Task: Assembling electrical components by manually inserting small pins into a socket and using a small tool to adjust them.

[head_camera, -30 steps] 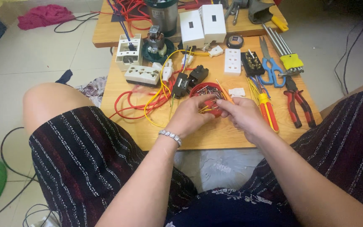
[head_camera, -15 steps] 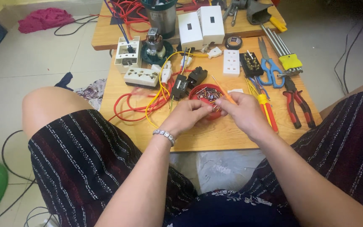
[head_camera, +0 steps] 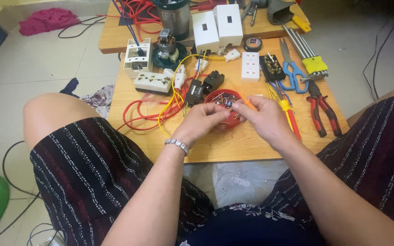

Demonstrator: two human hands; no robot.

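- Sitting low with knees spread either side of a small wooden desk (head_camera: 215,146), a person works both hands over a shallow red dish (head_camera: 224,98) of tiny screws and metal bits, set near the desk's middle.
- Left hand (head_camera: 201,122) rests at the dish's near rim, its fingers (head_camera: 220,110) curled down toward the contents; whether they pinch a part cannot be told from here.
- Right hand (head_camera: 263,119) meets it from the other side, fingers closed on a slim orange piece (head_camera: 248,103) (a short wire end or thin tool tip, too small to say which).
- Judged by looks, the dish is light and easy to tip, its loose parts small, hard and slippery; a hold on the rim, or a flat hand beside it, seems safest, and single parts call for a fingertip pinch.
- Red and yellow wires (head_camera: 160,109) loop just left of the dish; two black switch blocks (head_camera: 204,86) lie touching its far side.
- Red-handled pliers (head_camera: 320,111), blue scissors (head_camera: 292,73) and a red-and-yellow screwdriver (head_camera: 290,118) lie to the right, white sockets (head_camera: 151,82) to the left.
- Beyond, a pale tiled floor (head_camera: 46,68) carries stray cables, a pink cloth (head_camera: 46,20) and a second low desk (head_camera: 115,38).
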